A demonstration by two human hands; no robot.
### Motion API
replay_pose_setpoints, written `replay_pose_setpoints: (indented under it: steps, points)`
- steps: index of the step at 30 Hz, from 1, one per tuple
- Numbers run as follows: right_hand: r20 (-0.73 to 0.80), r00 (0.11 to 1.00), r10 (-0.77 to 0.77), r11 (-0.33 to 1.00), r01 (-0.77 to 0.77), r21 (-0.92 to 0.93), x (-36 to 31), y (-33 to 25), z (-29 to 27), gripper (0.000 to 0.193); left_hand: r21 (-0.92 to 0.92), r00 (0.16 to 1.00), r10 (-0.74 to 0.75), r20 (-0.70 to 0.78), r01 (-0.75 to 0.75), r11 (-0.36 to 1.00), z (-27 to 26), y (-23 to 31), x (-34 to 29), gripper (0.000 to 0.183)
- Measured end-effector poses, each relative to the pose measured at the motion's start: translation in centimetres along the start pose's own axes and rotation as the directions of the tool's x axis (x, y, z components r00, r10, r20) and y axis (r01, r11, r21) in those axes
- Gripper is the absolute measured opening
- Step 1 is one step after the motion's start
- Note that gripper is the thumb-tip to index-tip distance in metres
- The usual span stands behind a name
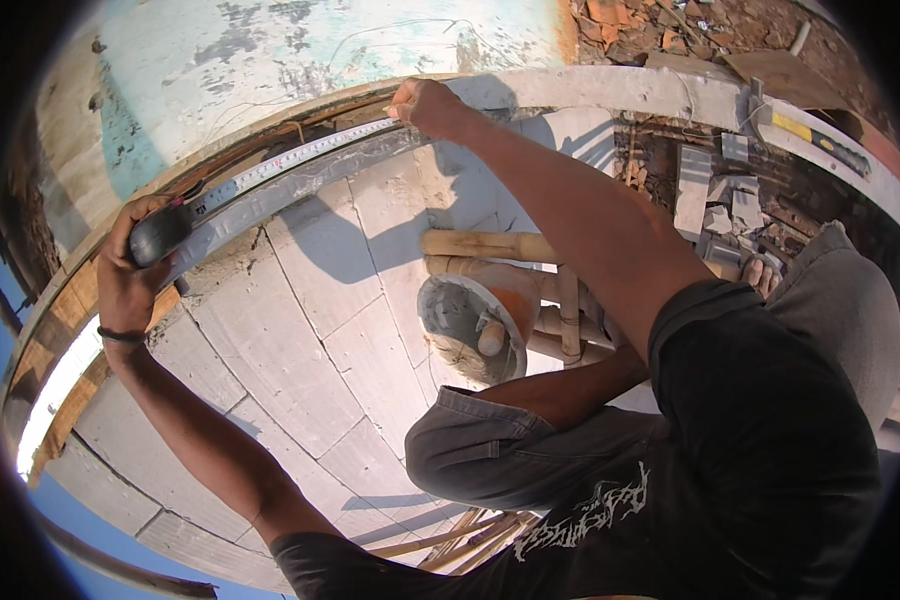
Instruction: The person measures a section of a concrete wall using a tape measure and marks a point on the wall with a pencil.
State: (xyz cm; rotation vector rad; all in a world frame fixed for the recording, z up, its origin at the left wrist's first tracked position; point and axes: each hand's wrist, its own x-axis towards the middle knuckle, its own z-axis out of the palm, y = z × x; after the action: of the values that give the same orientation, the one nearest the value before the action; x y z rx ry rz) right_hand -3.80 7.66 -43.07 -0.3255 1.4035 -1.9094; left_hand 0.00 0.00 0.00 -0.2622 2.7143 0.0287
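likely measuring: left hand (122, 268) grips black rounded tape-measure case (160, 236), right hand (428, 108) pinches far end of white marked blade (300, 155); reading it next probably calls for tautness.

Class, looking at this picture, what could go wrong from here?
If the right hand slips, the tape measure could retract sharply toward the left hand. The bent knee appears close to the bucket and might knock it. The yellow-and-black-handled tool on the pale ledge could fall if bumped.
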Motion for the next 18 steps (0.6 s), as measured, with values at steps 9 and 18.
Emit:
replay_pose_setpoints:
  steps: [9, 18]
  points:
    - [-0.052, 0.999, 0.007, 1.000, -0.006, 0.021, -0.87, -0.25, 0.09, 0.027, 0.010, 1.000, 0.018, -0.003, -0.018, 1.000, 0.10, -0.07, -0.02, 0.053]
    - [-0.061, 0.998, -0.022, 1.000, 0.022, -0.009, -0.46, 0.07, 0.35, 0.028, 0.037, 0.996, 0.093, 0.002, -0.093, 0.995, 0.16, 0.26, -0.02, 0.051]
